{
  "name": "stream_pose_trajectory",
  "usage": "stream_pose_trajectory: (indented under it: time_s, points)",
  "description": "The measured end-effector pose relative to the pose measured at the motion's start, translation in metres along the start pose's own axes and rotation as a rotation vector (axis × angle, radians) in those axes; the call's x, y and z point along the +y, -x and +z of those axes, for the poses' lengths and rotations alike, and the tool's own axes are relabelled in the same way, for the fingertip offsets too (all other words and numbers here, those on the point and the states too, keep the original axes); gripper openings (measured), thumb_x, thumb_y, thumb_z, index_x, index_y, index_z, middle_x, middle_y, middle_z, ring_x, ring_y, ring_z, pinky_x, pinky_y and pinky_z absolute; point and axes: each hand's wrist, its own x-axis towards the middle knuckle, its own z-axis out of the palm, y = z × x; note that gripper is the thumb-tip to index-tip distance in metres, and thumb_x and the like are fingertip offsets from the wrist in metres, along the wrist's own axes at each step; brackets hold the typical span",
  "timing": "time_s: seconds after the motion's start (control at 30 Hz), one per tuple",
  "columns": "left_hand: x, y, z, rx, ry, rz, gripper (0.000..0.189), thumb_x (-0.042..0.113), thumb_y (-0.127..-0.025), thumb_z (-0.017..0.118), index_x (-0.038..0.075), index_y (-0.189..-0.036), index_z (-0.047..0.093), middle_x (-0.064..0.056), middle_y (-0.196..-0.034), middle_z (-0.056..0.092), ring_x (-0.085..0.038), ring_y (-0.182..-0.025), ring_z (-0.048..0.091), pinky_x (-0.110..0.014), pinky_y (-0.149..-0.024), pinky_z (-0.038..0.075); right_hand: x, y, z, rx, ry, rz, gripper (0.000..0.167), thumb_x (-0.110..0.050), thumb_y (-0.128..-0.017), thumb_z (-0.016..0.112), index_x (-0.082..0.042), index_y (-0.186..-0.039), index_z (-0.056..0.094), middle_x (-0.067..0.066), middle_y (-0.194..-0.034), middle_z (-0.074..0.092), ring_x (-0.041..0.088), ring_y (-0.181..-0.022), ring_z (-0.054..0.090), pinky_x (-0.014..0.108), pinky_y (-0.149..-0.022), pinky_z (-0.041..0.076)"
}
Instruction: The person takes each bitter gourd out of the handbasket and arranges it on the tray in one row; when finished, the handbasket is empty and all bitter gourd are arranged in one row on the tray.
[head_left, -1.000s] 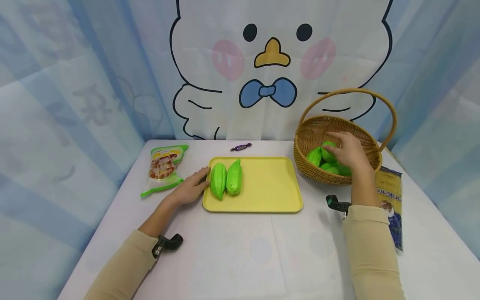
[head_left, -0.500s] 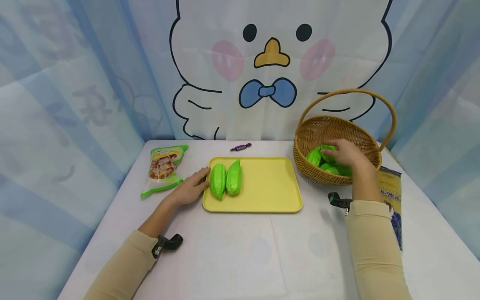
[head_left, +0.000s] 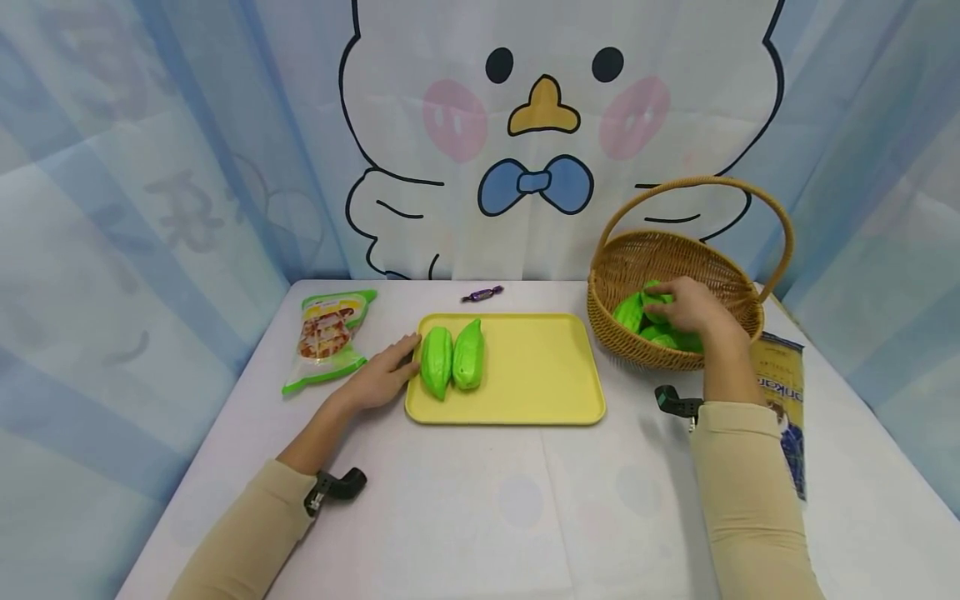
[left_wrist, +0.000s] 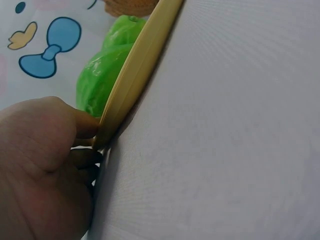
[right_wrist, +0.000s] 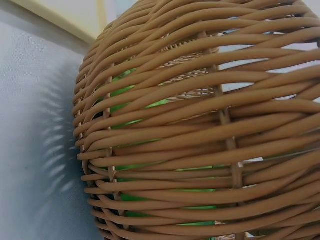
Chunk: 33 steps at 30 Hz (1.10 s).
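My left hand [head_left: 381, 375] rests at the left edge of the yellow tray [head_left: 540, 367], fingers fairly straight; the left wrist view shows fingertips right at the rim of the tray [left_wrist: 132, 82]. On the tray's left part lie two green, ridged star fruits [head_left: 468, 357], side by side. My right hand [head_left: 697, 307] reaches into the wicker basket [head_left: 626, 260], its thumb and fingers curled round a green star fruit [head_left: 654, 310]. More star fruits [head_left: 628, 313] lie around it, partly covered by the hand. The right wrist view shows the basket wall [right_wrist: 200, 130], with the hand hidden.
A green-and-white snack bag [head_left: 326, 337] lies left of the tray. Behind the tray is a purple wrapped candy [head_left: 482, 294]. A yellow-and-blue packet [head_left: 783, 408] lies right of the right forearm, partly covered. The basket's tall handle [head_left: 705, 180] arches over its opening.
My right hand has lowered into the basket, and its spread fingers have closed round a star fruit. My left hand and the tray have stayed in place.
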Motion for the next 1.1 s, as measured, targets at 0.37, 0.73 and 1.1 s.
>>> stream_pose_trajectory:
  time_s: [0.37, 0.73, 1.1]
  points:
    - [0.0, 0.001, 0.0, -0.001, 0.0, 0.002, 0.061, 0.028, -0.114, 0.041, 0.007, -0.167, 0.02, -0.017, -0.174, 0.017, -0.037, -0.162, 0.011, -0.056, -0.132, 0.009, -0.004, 0.011, -0.003, 0.078, -0.044, -0.043, 0.054, -0.027, -0.108, 0.06, -0.002, -0.155, 0.048, 0.036, -0.16, 0.034, 0.057, -0.147, 0.029, 0.074, -0.116, 0.032]
    - [-0.001, 0.0, 0.0, 0.003, -0.014, -0.007, 0.061, 0.028, -0.114, 0.042, 0.008, -0.167, 0.02, -0.016, -0.174, 0.017, -0.036, -0.162, 0.011, -0.055, -0.132, 0.009, -0.017, 0.031, -0.001, 0.219, -0.081, -0.082, 0.056, -0.029, -0.105, 0.065, -0.008, -0.155, 0.05, 0.031, -0.163, 0.033, 0.056, -0.141, 0.037, 0.075, -0.11, 0.037]
    - [-0.002, -0.001, 0.001, 0.003, -0.022, -0.007, 0.061, 0.028, -0.114, 0.041, 0.009, -0.167, 0.021, -0.016, -0.174, 0.018, -0.036, -0.162, 0.012, -0.055, -0.133, 0.009, -0.034, 0.057, -0.008, 0.337, -0.169, -0.116, 0.057, -0.037, -0.101, 0.07, -0.013, -0.15, 0.057, 0.02, -0.167, 0.034, 0.051, -0.148, 0.032, 0.073, -0.112, 0.036]
